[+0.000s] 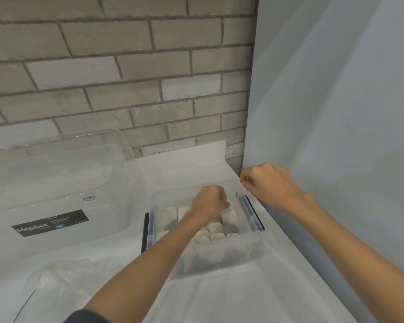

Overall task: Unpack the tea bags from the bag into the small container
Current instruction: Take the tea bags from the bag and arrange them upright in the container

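The tea bags (229, 220) stand packed in rows inside the small container (257, 248), a clear tub on the white table (219, 299). The left hand (209, 201) reaches down into the tub's far side, fingers curled round tea bags there. The right hand (269, 180) hovers just beyond the tub's far right corner, fingers curled and thumb meeting forefinger; whether it holds anything I cannot tell. The crumpled plastic bag (63, 278) lies near left, and a large clear box (56, 183) sits far left.

Bright, washed-out, soft focus, wide-angle edge bending
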The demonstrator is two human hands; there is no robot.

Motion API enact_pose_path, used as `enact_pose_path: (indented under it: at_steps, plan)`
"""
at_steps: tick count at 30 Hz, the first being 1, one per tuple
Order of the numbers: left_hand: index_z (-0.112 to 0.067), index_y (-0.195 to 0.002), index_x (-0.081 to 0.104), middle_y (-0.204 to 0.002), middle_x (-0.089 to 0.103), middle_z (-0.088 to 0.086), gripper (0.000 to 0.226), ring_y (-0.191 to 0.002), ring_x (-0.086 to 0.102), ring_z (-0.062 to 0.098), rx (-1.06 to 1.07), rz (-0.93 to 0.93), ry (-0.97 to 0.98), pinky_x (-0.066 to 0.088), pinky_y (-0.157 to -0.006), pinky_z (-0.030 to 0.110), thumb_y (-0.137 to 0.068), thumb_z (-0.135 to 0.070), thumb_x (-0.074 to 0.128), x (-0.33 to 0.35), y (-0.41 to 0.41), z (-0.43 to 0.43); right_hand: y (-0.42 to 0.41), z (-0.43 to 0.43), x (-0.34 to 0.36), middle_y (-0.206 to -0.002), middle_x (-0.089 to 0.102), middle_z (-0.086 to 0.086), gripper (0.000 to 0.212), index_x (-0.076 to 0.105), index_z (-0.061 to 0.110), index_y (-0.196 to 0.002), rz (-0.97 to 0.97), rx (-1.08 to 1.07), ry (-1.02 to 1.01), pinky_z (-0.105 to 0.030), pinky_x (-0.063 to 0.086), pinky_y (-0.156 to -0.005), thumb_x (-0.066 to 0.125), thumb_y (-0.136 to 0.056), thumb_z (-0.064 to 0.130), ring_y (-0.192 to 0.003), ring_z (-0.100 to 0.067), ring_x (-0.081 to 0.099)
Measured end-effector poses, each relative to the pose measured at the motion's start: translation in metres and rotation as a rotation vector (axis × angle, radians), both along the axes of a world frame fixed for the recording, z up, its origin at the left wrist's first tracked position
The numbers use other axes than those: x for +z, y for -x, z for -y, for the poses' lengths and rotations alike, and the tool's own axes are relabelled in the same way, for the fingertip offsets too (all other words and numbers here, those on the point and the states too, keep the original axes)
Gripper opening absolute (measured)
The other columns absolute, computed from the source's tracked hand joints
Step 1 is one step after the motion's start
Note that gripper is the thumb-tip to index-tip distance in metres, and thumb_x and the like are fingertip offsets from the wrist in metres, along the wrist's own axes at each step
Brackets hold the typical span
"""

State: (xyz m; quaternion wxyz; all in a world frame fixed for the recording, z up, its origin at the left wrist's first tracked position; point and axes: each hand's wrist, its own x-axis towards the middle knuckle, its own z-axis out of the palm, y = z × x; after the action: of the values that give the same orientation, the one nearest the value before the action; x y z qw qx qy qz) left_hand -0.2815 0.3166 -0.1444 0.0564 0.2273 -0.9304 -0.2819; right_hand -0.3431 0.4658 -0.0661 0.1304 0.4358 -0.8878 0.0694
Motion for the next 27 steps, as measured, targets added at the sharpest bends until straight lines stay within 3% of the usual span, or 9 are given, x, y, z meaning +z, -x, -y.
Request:
enact_pose_path:
  at_steps: [5,10,12,16,19,21,24,27]
  plan:
    - [-0.029,-0.083,0.069,-0.093,0.07,-0.008,0.004,-0.093,0.063,0.011,-0.021,-0.162,-0.015,0.053,-0.087,0.036,-0.085,-0.03,0.066,0.051,-0.045,0.026,-0.019,0.015,0.01,-0.099,0.069,0.002,0.02,0.064,0.028,-0.108,0.051,0.078,0.024,-0.03,0.042,-0.067,0.048,-0.096,0.026,-0.094,-0.024,0.063]
    - [-0.021,-0.086,0.073,-0.076,0.066,-0.019,0.007,-0.068,0.058,-0.011,0.029,-0.284,-0.043,0.041,-0.068,0.004,-0.087,-0.023,0.067,0.094,-0.128,0.054,-0.066,0.05,0.024,-0.097,0.07,0.009,0.018,0.065,0.03,-0.104,0.121,0.247,0.025,-0.03,0.041,-0.066,0.049,-0.096,0.028,-0.087,-0.018,0.06]
    - [-0.022,-0.086,0.074,-0.075,0.068,-0.015,0.006,-0.063,0.058,-0.01,0.069,-0.274,-0.082,0.04,-0.061,0.002,-0.087,-0.023,0.068,0.101,-0.166,0.067,-0.092,0.066,0.03,-0.098,0.069,0.009,0.018,0.065,0.029,-0.105,0.167,0.329,0.033,-0.029,0.039,-0.066,0.05,-0.096,0.027,-0.079,-0.014,0.055]
    - [-0.026,-0.083,0.075,-0.077,0.071,-0.008,0.007,-0.066,0.062,0.0,0.115,-0.083,-0.184,0.044,-0.062,0.016,-0.085,-0.024,0.068,0.102,-0.243,0.092,-0.144,0.1,0.035,-0.098,0.068,0.005,0.018,0.067,0.026,-0.104,0.309,0.456,0.016,-0.031,0.047,-0.07,0.052,-0.094,0.025,-0.077,-0.012,0.055]
    - [-0.023,-0.085,0.074,-0.082,0.073,-0.006,0.016,-0.073,0.065,0.004,0.065,0.175,-0.304,0.046,-0.067,0.019,-0.077,-0.033,0.065,0.098,-0.291,0.104,-0.182,0.125,0.026,-0.093,0.068,0.002,0.016,0.07,0.024,-0.099,0.453,0.537,0.016,-0.036,0.054,-0.079,0.056,-0.092,0.023,-0.078,-0.011,0.059]
    - [-0.021,-0.089,0.073,-0.086,0.074,-0.004,0.021,-0.079,0.067,0.007,0.026,0.342,-0.338,0.048,-0.072,0.023,-0.077,-0.033,0.062,0.085,-0.312,0.11,-0.208,0.139,0.016,-0.087,0.068,0.001,0.014,0.071,0.021,-0.096,0.531,0.593,0.004,-0.031,0.054,-0.078,0.058,-0.091,0.021,-0.071,-0.006,0.059]
    - [-0.015,-0.092,0.073,-0.09,0.074,0.0,0.016,-0.082,0.069,0.011,0.011,0.429,-0.316,0.051,-0.069,0.019,-0.087,-0.018,0.058,0.057,-0.325,0.114,-0.246,0.153,-0.005,-0.079,0.068,-0.001,0.014,0.072,0.012,-0.094,0.653,0.645,-0.103,-0.016,0.05,-0.065,0.058,-0.092,0.016,-0.06,-0.006,0.061]
    - [-0.011,-0.096,0.071,-0.089,0.07,0.005,0.022,-0.075,0.062,0.014,0.012,0.509,-0.175,0.05,-0.072,0.024,-0.089,-0.011,0.051,0.027,-0.328,0.116,-0.272,0.159,-0.031,-0.071,0.061,0.003,0.023,0.071,0.007,-0.095,0.721,0.611,-0.28,-0.02,0.054,-0.062,0.049,-0.091,0.003,-0.067,-0.015,0.067]
